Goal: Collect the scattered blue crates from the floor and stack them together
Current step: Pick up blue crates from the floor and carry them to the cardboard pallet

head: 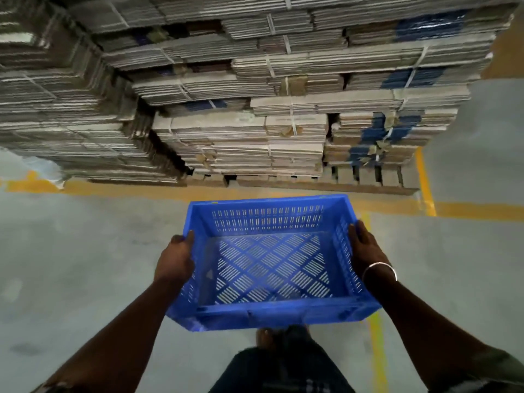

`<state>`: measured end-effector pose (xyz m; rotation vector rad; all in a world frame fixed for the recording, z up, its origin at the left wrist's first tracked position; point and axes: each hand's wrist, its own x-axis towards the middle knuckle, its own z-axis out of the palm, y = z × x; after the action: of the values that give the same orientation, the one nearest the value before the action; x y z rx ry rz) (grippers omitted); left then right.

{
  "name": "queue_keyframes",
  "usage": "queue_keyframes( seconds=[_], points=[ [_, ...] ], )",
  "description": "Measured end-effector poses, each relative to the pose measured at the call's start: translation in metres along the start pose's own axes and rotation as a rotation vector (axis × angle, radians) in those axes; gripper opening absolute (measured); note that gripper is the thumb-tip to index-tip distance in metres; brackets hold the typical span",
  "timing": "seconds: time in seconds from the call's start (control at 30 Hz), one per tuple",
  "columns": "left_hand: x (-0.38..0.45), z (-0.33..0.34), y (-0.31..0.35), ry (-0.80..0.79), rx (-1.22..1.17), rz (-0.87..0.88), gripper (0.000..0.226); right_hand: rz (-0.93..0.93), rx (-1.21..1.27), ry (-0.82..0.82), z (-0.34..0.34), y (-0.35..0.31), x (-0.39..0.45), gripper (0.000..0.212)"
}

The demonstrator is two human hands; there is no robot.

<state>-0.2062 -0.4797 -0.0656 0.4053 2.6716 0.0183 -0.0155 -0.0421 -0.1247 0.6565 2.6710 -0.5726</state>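
While blue crate (269,265) is carried clear of floor (71,265), side rims clamped by left hand (176,258) and right hand (365,251); footing hidden beneath, so trip possible; no stack seen.

Both bare arms reach forward and slightly inward. The left hand (176,259) grips the left rim of the blue crate (269,265), fingers curled over its edge. The right hand (365,248) grips the crate's right rim, a metal bangle (380,269) on its wrist.
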Motion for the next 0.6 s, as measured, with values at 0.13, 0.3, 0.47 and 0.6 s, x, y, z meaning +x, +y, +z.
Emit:
queue_keyframes(
  seconds=[0.13, 0.3, 0.47, 0.6],
  points=[
    [0.027, 0.006, -0.029, 0.015, -0.011, -0.029, 0.082, 0.063, 0.017, -0.039, 0.013, -0.03, 0.015, 0.072],
    [0.058, 0.006, -0.07, 0.033, -0.072, -0.043, 0.08, 0.098, 0.045, -0.038, 0.018, -0.084, 0.043, 0.066],
    [0.113, 0.008, -0.15, 0.045, -0.197, -0.034, 0.078, 0.187, 0.041, 0.006, 0.036, -0.171, 0.074, 0.069],
    [0.171, 0.006, -0.229, 0.051, -0.245, 0.042, 0.075, 0.256, 0.016, 0.05, 0.069, -0.255, 0.083, 0.068]
  ],
)
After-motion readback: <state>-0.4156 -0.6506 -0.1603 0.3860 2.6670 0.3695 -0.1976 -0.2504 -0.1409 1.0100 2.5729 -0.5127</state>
